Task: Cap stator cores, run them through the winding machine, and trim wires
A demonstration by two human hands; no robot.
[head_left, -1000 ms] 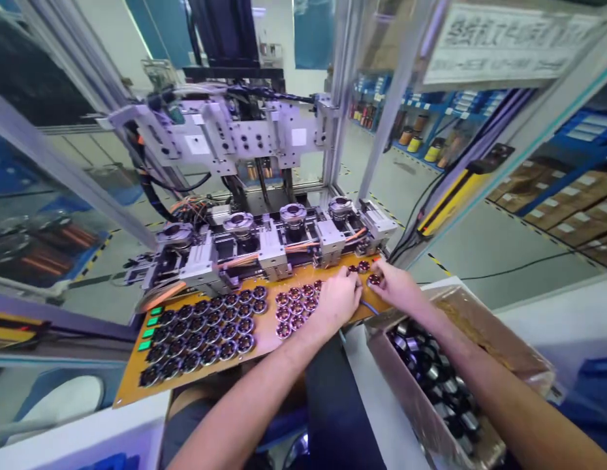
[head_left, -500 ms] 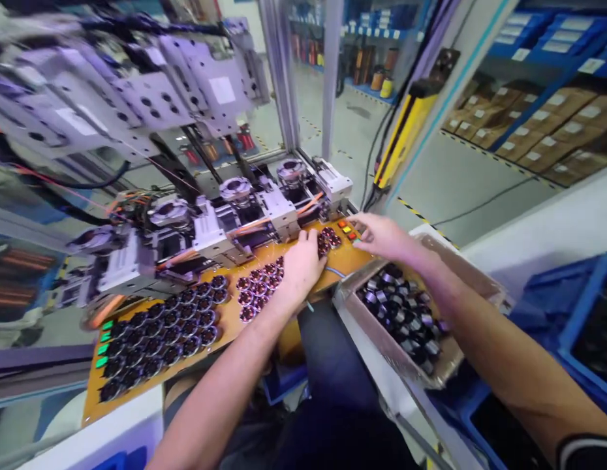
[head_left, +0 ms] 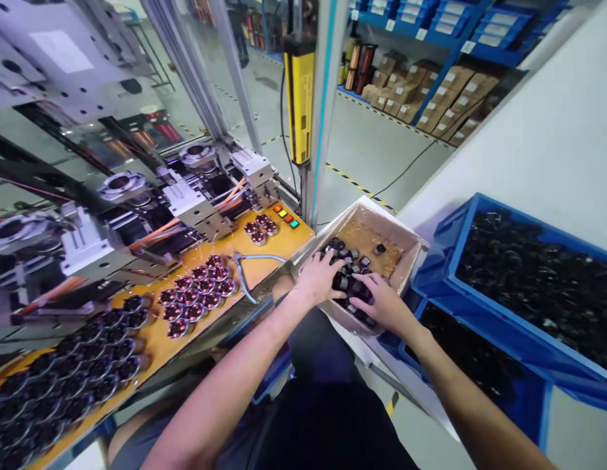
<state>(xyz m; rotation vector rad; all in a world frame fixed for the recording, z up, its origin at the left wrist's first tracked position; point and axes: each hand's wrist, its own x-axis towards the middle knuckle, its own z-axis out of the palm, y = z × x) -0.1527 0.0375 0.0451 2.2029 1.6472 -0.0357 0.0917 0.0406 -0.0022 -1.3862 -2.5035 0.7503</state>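
My left hand [head_left: 319,282] lies over the left part of a wrapped cardboard box [head_left: 412,256], its fingers spread on a heap of small black and silver cylindrical parts [head_left: 351,260]. On the right side of the same heap, my right hand [head_left: 382,303] reaches in with fingers apart and curved, touching the parts. Nothing is visibly held in either hand, though some fingertips are hidden among the parts. Left of the box, copper-wound stators [head_left: 198,294] stand in rows on an orange board [head_left: 154,349], with a smaller group of wound stators [head_left: 260,228] near the buttons.
Blue-handled pliers [head_left: 242,274] rest on the board's front edge. Colored buttons [head_left: 285,214] sit at its far corner. Black-topped stators [head_left: 83,365] fill the left. Winding machine fixtures [head_left: 190,202] line the back. Blue bins [head_left: 443,261] of black parts stand on the right.
The view has swung right. My left hand has left the wound stators and my right hand has left the button area; both are now in the cardboard box. The pliers are uncovered.
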